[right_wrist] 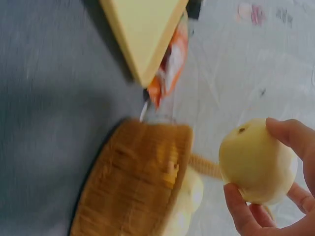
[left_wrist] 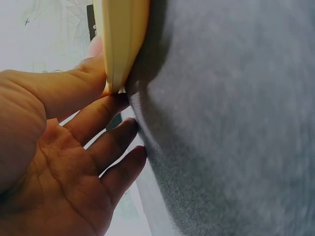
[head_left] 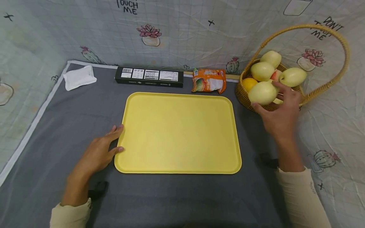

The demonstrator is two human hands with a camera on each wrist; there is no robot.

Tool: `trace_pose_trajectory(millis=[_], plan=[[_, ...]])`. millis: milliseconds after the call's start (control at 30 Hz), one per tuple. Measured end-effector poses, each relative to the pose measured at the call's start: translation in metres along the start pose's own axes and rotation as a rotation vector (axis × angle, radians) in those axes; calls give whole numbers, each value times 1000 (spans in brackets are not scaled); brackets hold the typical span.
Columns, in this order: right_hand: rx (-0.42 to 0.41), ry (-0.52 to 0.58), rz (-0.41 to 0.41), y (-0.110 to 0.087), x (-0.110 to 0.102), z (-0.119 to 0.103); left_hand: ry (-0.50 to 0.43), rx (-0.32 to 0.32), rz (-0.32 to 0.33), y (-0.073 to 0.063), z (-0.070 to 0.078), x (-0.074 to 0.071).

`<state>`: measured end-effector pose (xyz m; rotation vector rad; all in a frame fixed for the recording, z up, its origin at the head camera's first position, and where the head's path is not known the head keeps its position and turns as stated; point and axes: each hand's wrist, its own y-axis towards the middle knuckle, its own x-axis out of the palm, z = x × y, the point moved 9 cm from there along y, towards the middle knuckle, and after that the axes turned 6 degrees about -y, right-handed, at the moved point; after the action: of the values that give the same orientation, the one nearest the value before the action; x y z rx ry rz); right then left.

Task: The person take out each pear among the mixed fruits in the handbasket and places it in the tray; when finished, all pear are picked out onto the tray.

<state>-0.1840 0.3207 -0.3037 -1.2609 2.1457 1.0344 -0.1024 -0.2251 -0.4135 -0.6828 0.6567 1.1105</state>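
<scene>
In the head view, my right hand [head_left: 282,115] grips a pale yellow-green pear [head_left: 263,93] at the wicker basket [head_left: 246,100]. The right wrist view has the pear [right_wrist: 257,162] between thumb and fingertips, a dark spot on its end. Other pale pears [head_left: 262,71], an orange fruit [head_left: 249,83] and a partly hidden reddish fruit [head_left: 275,75] lie in the basket. My left hand [head_left: 95,155] rests on the left rim of a yellow tray [head_left: 178,133], thumb and forefinger touching it. From the left wrist, the other fingertips [left_wrist: 129,125] are against the grey cloth.
Behind the tray lie a long black box [head_left: 149,77] and an orange packet [head_left: 209,80]. A white packet [head_left: 80,78] sits at the back left. The basket's tall handle [head_left: 345,53] arches to the right. Printed cloth [head_left: 182,34] hangs behind the grey-covered table [head_left: 171,199].
</scene>
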Motion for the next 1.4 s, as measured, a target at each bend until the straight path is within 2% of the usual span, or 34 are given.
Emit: trace_pose_trajectory(millis=[333,533,633,767,900,1200,1400], plan=[[-91,-7,-259,-19,55,-23,-23,-14,13,-1,-1,1],[-157,20,-391,-23,91,-26,-29,-12,20,-1,-1,1],[-180,-5,-441,-23,107,-24,-33,-11,21,-2,-1,1],[-198,-63,-462,-22,120,-19,-39,-13,17,-2,-1,2],[-185,-82,-445,-19,123,-19,-42,-4,28,-3,-2,1],[-219,-10,-420,-22,118,-27,-53,-14,24,-2,-2,0],[-198,-39,-452,-23,120,-25,-54,-13,22,-2,-3,1]])
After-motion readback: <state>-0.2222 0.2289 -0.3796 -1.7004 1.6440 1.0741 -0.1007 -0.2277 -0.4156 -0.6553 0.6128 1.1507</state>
